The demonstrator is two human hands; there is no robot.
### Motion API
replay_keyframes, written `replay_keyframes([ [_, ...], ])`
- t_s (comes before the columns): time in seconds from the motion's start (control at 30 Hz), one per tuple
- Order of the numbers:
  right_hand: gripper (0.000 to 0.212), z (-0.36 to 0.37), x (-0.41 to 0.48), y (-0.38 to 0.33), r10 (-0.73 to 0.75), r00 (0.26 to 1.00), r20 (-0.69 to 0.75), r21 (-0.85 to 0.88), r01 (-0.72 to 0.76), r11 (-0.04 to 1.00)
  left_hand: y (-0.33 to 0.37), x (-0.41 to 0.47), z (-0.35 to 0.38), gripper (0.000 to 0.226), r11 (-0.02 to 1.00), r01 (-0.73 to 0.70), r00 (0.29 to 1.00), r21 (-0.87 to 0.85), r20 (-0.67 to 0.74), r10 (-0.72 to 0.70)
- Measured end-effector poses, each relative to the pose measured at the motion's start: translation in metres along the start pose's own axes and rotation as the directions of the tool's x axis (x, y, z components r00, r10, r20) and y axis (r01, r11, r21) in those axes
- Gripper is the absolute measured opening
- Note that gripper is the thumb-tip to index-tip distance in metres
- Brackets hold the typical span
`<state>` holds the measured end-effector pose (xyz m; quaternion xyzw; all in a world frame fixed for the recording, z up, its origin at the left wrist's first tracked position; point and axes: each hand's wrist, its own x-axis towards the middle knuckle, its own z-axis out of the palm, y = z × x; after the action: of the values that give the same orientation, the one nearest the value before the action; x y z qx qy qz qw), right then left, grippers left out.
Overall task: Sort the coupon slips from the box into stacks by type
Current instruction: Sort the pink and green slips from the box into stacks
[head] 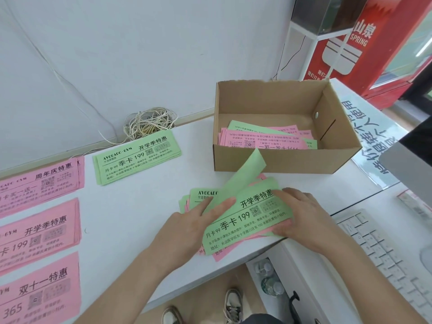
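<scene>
Your forearms angle inward, left hand (194, 220) flat with fingers straight, right hand (301, 216) pinching the slips (243, 224).

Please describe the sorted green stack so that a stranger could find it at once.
Start at the open cardboard box on the white table and look left. Just in front of a tangled coil of pale cord by the wall lies the green stack. The other laid-out stacks, further left, are all pink.
</scene>
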<state>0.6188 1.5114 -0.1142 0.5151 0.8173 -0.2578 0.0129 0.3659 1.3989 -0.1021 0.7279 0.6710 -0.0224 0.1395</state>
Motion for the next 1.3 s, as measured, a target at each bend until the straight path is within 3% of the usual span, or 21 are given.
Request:
replay_keyframes([
  [0.13, 0.074, -0.001, 0.003, 0.0, -0.009, 1.0, -0.03, -0.066, 0.007, 0.998, 0.01, -0.005, 0.002, 0.05, 0.99, -0.114, 0.993, 0.084, 0.014, 0.113],
  [0.27, 0.059, -0.005, 0.002, 0.0, 0.007, 0.996, -0.085, 0.059, -0.002, 0.998, 0.016, -0.001, 0.002, 0.068, 0.994, -0.038, 0.996, 0.102, 0.083, 0.029],
  [0.47, 0.026, -0.004, 0.002, -0.002, 0.046, 0.963, -0.264, 0.237, 0.018, 0.971, 0.021, -0.002, 0.002, 0.054, 0.992, 0.007, 0.999, 0.126, 0.042, -0.012],
  [0.57, 0.023, -0.002, 0.005, -0.005, 0.15, 0.932, -0.33, 0.429, 0.007, 0.903, 0.019, -0.002, 0.004, 0.077, 0.989, 0.035, 0.999, 0.143, -0.025, -0.032],
  [0.67, 0.029, -0.003, 0.007, -0.007, 0.262, 0.926, -0.271, 0.62, -0.04, 0.783, 0.011, -0.003, 0.007, 0.115, 0.998, 0.009, 0.994, 0.07, -0.111, -0.001],
  [0.77, 0.033, -0.003, 0.003, -0.007, 0.258, 0.928, -0.268, 0.523, -0.084, 0.848, 0.003, -0.005, 0.012, 0.121, 1.0, -0.005, 0.969, 0.0, -0.247, 0.005],
  [0.87, 0.032, -0.004, -0.002, -0.006, 0.187, 0.934, -0.305, 0.337, -0.078, 0.938, -0.003, -0.004, 0.013, 0.117, 1.0, -0.009, 0.959, -0.002, -0.283, 0.009],
  [1.0, 0.029, -0.006, -0.007, -0.007, 0.097, 0.936, -0.339, 0.153, -0.047, 0.987, 0.004, -0.004, 0.015, 0.116, 1.0, 0.0, 0.987, 0.0, -0.16, 0.0],
  [1.07, 0.026, -0.008, -0.008, -0.009, 0.117, 0.937, -0.33, 0.19, -0.056, 0.98, 0.008, -0.006, 0.017, 0.095, 0.996, -0.069, 0.985, 0.054, -0.156, 0.077],
  [1.13, 0.023, -0.012, -0.006, -0.011, 0.225, 0.934, -0.277, 0.416, -0.095, 0.904, 0.006, -0.006, 0.015, 0.062, 0.994, -0.094, 0.982, 0.055, -0.16, 0.101],
  [1.17, 0.022, -0.014, -0.005, -0.012, 0.286, 0.931, -0.227, 0.572, -0.11, 0.813, 0.007, -0.008, 0.015, 0.05, 0.994, -0.094, 0.977, 0.048, -0.189, 0.101],
  [1.23, 0.021, -0.021, 0.0, -0.016, 0.36, 0.927, -0.102, 0.845, -0.11, 0.524, 0.012, -0.008, 0.013, 0.049, 0.997, -0.064, 0.992, 0.05, -0.105, 0.069],
  [1.3, 0.019, -0.028, 0.005, -0.023, 0.353, 0.935, 0.033, 0.982, -0.096, 0.163, 0.013, -0.006, 0.013, 0.062, 0.998, -0.054, 0.993, 0.033, -0.106, 0.057],
])
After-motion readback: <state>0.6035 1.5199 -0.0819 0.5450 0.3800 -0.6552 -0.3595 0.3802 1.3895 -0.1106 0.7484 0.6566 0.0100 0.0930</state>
